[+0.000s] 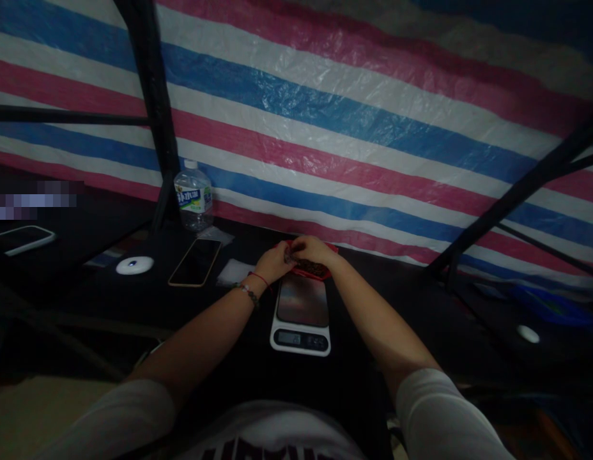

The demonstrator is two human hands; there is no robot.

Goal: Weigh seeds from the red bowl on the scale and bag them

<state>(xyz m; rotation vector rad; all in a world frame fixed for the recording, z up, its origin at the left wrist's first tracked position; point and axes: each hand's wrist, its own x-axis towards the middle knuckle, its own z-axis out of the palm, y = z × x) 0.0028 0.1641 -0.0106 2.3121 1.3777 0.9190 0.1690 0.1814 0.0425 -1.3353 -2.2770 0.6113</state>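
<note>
A red bag or wrapper lies spread open just behind the digital scale, with small dark brown pieces in it. Over its left side my left hand is closed, the fingertips pinched together. My right hand reaches across the bag from the right, also closed, its fingertips meeting those of the left. Something small and dark shows between the fingertips, too dim to name. Nearer to me stands the white digital scale with a bare metal plate; its display is lit.
To the left lie clear plastic bags, a phone and a round white device. A clear bottle stands by the black frame post. Striped plastic sheeting hangs behind the black table. A white object lies far right.
</note>
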